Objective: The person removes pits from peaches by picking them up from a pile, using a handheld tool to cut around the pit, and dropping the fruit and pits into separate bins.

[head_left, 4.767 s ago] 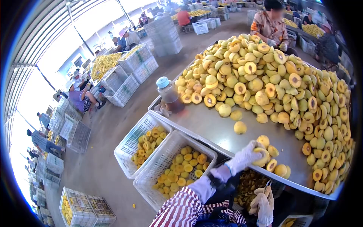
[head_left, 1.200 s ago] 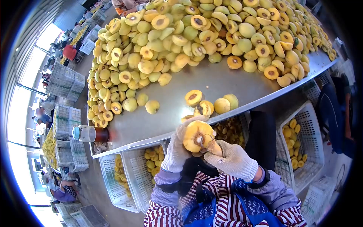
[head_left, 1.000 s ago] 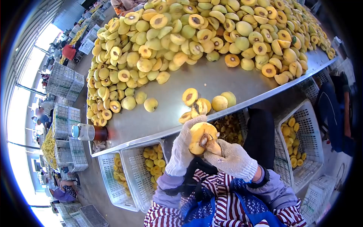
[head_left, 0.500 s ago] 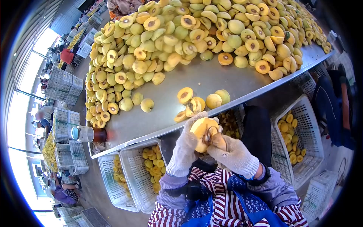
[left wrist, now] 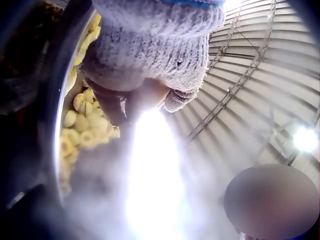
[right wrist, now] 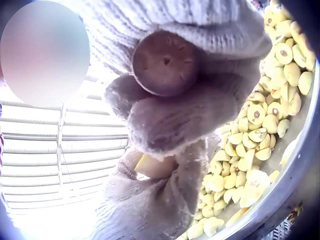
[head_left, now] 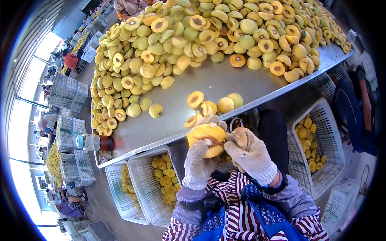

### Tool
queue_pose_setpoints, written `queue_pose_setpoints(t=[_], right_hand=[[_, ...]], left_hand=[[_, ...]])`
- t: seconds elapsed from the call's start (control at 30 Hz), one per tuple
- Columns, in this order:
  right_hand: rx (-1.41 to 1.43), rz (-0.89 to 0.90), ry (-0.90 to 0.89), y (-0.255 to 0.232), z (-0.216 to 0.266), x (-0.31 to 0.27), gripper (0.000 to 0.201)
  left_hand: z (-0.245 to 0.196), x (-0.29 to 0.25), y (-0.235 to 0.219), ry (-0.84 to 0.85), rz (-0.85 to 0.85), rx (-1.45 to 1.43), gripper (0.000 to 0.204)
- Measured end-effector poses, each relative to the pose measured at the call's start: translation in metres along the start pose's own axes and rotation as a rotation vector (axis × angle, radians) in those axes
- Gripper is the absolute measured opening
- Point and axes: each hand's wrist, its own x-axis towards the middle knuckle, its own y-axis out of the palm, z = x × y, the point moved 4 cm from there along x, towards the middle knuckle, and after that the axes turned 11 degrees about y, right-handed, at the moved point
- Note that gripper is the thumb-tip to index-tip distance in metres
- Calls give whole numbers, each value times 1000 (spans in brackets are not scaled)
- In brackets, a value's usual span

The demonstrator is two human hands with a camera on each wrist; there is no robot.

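Both hands wear pale knitted gloves. My left hand (head_left: 197, 166) grips a yellow peach half (head_left: 202, 133) from below and behind, its cut face turned up with a brown, torn centre and a whitish bit in it. My right hand (head_left: 256, 156) grips a pitting tool by its wooden handle (head_left: 241, 139); the thin metal loop (head_left: 231, 121) points up, away from the fruit. The right fingertips are right at the peach half's edge. In the right wrist view the handle's round end (right wrist: 166, 62) pokes out of the fist. Glare hides the fruit in the left wrist view.
Several loose peaches (head_left: 225, 105) lie near the metal table's front edge (head_left: 277, 100), before a big heap of halves (head_left: 181, 44). White crates (head_left: 138, 160) of halves stand below left, another crate (head_left: 317, 180) at right. A bottle (head_left: 94, 142) stands at the table's left corner.
Earlier the left hand reached to peaches on the table; then the tool worked in the peach half's centre. Now the tool is out, its loop turned upward, and the fruit has shifted left.
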Motion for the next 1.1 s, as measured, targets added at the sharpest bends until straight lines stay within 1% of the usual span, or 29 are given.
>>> queue_pose_setpoints(t=[0.03, 0.07, 0.1, 0.13, 0.2, 0.27, 0.3, 0.33, 0.37, 0.4, 0.47, 0.5, 0.53, 0.6, 0.63, 0.7, 0.73, 0.77, 0.87, 0.9, 0.97, 1.1], right_hand=[[-140, -83, -61, -1, 0, 1, 31], [-190, -133, -103, -1, 2, 0, 31], [-241, -184, -145, -2, 5, 0, 32], [-291, -235, -186, -3, 8, -1, 33], [-320, -286, -197, -5, 6, 2, 32], [-323, -308, -241, -7, 3, 3, 32], [-300, -298, -299, -5, 2, 3, 29], [-280, -284, -316, -5, 1, 4, 28], [-259, -269, -333, -6, 0, 4, 26], [-239, -252, -352, -6, 1, 4, 25], [-64, 8, 44, -3, 13, -3, 22], [27, 137, 240, 0, 14, -7, 21], [-6, 235, 213, 2, 5, -12, 19], [-86, 237, 144, 4, -7, -12, 23], [-94, 225, 228, 2, -7, -11, 26], [-109, 205, 401, -1, -3, -12, 33], [-137, 202, 347, 0, -6, -11, 37], [-163, 196, 293, 2, -13, -10, 42], [-278, 174, 167, 4, -20, -5, 53], [-323, 170, 132, 4, -20, -5, 56], [-340, 173, 126, 5, -21, -4, 60], [-384, 149, 114, 6, -17, -4, 60]], left_hand=[[2, -1, 2, 14, 46, -15, 75], [3, -2, 4, 29, 91, -29, 72], [1, -4, 5, 25, 84, 65, 71], [1, -7, 3, 59, 66, 289, 69], [2, -16, 0, 128, 31, 737, 66], [3, -19, 8, 310, 88, 897, 65], [3, -19, 9, 390, 118, 963, 65], [3, -19, 11, 469, 150, 1029, 66], [5, -18, 11, 514, 168, 1037, 65], [5, -16, 9, 432, 112, 940, 65], [4, -14, 7, 269, -1, 747, 64], [3, -8, 4, 304, 32, 669, 64], [3, -6, 1, 227, -30, 564, 63], [6, -4, -2, 77, -152, 350, 63], [2, -1, 3, 134, -108, 293, 65], [0, 0, 2, 117, -82, 122, 70], [0, 1, 2, 107, -65, 38, 73], [0, 3, 0, 98, -81, 85, 83], [0, 2, 3, 57, -21, 69, 81], [0, 1, 3, 70, -40, 86, 79], [1, -3, 5, 94, -79, 124, 77], [1, -5, 11, 214, -16, 264, 67]])
